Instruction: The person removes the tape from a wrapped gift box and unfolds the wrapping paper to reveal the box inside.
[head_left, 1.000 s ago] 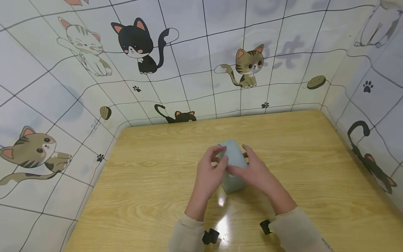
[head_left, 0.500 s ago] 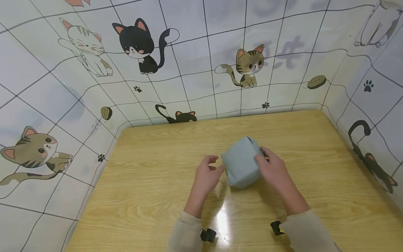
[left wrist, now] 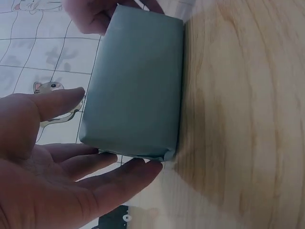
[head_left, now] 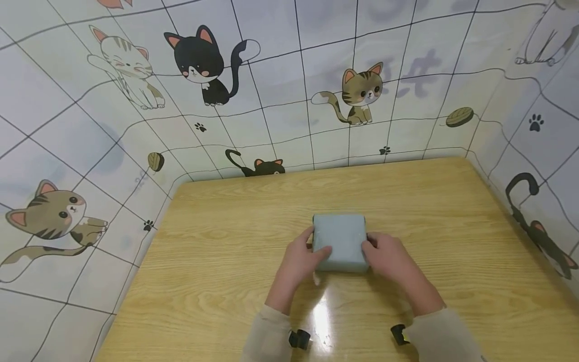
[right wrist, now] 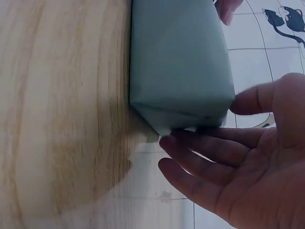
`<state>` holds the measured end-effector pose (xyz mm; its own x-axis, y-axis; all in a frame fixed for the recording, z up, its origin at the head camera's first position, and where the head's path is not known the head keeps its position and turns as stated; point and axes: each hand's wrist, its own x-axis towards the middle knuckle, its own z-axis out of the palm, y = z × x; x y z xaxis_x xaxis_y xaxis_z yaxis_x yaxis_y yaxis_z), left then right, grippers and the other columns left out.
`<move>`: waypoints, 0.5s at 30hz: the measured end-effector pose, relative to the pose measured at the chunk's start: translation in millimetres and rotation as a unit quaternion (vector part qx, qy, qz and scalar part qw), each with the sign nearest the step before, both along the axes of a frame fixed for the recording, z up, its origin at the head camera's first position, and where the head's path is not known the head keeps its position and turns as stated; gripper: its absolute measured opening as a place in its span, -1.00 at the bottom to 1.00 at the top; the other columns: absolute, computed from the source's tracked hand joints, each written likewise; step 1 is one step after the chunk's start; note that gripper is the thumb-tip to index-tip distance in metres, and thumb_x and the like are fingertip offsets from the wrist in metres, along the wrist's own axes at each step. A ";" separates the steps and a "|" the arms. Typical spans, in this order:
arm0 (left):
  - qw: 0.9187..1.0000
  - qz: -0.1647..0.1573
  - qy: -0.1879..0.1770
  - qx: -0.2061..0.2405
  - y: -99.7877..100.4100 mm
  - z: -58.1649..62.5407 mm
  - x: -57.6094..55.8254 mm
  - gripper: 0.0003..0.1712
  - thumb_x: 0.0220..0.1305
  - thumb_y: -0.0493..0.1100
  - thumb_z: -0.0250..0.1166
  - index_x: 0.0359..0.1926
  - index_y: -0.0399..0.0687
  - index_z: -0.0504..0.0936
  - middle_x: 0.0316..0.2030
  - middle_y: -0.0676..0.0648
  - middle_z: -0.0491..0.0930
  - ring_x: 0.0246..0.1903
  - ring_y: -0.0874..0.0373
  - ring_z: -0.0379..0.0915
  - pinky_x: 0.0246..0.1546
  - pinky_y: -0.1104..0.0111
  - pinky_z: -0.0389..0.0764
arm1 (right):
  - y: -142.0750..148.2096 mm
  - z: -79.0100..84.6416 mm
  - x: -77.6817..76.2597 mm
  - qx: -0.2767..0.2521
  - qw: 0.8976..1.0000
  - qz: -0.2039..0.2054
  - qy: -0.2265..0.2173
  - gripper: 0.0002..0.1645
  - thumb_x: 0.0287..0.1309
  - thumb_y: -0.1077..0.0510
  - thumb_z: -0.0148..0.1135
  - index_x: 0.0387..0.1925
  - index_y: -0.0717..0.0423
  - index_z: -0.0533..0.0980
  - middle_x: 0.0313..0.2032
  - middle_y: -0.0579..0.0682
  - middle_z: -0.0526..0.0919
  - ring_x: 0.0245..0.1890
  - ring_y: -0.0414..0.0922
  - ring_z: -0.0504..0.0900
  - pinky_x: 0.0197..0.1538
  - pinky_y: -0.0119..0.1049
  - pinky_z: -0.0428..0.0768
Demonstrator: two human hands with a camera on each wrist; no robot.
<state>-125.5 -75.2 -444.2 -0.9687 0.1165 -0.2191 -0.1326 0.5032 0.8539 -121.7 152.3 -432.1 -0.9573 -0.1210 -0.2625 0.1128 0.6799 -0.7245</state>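
A box wrapped in plain blue-grey paper (head_left: 340, 239) lies on the wooden table, its front edge square to the person. The left hand (head_left: 300, 259) holds its left end, thumb over the top face and fingers along the side. In the left wrist view, those fingers (left wrist: 121, 183) lie against the folded paper at that end. At the opposite end, the right hand (head_left: 390, 255) grips the box, thumb at the upper edge. Its fingers (right wrist: 205, 152) reach under the folded end flap in the right wrist view. The box's underside is hidden.
The wood-grain table (head_left: 217, 261) extends around the box on all sides. A white cat-print sheet with grid lines (head_left: 280, 75) rises behind the table and along both sides. Small black devices (head_left: 299, 339) sit at both sleeve cuffs.
The box has turned from a tilted, angled pose to lie square and flat on the table. The left hand, apart from it half a second ago, now holds its left end.
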 end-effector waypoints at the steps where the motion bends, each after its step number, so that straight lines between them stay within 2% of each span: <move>1: 1.000 0.001 0.001 -0.006 -1.8 0.1 0.1 -0.12 0.41 0.03 0.43 0.61 -0.10 0.31 0.46 -0.35 0.47 0.35 -0.27 0.56 0.24 -0.09 0.67 | -1.3 -0.6 0.4 0.007 1.000 0.005 0.005 -0.29 0.55 0.06 -0.14 0.46 0.51 0.34 0.34 0.44 0.56 0.31 0.27 0.60 0.33 0.21 0.60; 6: 0.999 -0.001 0.003 -0.040 -6.0 0.2 0.4 -0.13 0.42 0.00 0.44 0.61 -0.11 0.30 0.43 -0.34 0.52 0.27 -0.22 0.63 0.18 -0.04 0.70 | -5.9 -1.7 -1.3 0.025 0.999 0.009 0.025 -0.33 0.58 -0.01 -0.03 0.37 0.48 0.46 0.28 0.42 0.63 0.31 0.29 0.62 0.32 0.23 0.60; 11: 0.998 -0.009 0.014 -0.062 -4.5 1.2 -0.6 -0.13 0.44 0.00 0.42 0.62 -0.16 0.30 0.51 -0.29 0.42 0.46 -0.21 0.44 0.40 -0.07 0.55 | -7.2 -3.1 -3.7 0.047 0.998 0.026 0.045 -0.43 0.60 -0.02 0.06 0.21 0.43 0.56 0.12 0.40 0.71 0.10 0.21 0.70 0.17 0.20 0.67; 13: 0.998 -0.009 0.017 -0.064 -3.9 2.0 -1.1 -0.13 0.44 0.00 0.42 0.61 -0.17 0.30 0.54 -0.28 0.39 0.52 -0.18 0.36 0.46 -0.07 0.49 | -8.2 -3.5 -3.6 0.062 0.997 0.032 0.045 -0.43 0.61 0.00 0.05 0.24 0.46 0.54 0.17 0.44 0.68 0.15 0.26 0.69 0.20 0.23 0.65; 15: 0.998 -0.008 0.022 -0.065 -3.6 2.5 -1.7 -0.13 0.44 0.00 0.43 0.61 -0.18 0.30 0.54 -0.28 0.38 0.52 -0.18 0.36 0.46 -0.06 0.49 | -9.9 -3.6 -4.6 0.077 0.995 0.036 0.045 -0.39 0.63 0.00 0.02 0.33 0.49 0.48 0.27 0.48 0.60 0.28 0.33 0.63 0.28 0.29 0.60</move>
<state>-127.3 -78.8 -441.7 -0.9759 0.1044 -0.1914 -0.0887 0.6120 0.7858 -126.3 142.4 -435.7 -0.9680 -0.1561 -0.1968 -0.0018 0.7877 -0.6161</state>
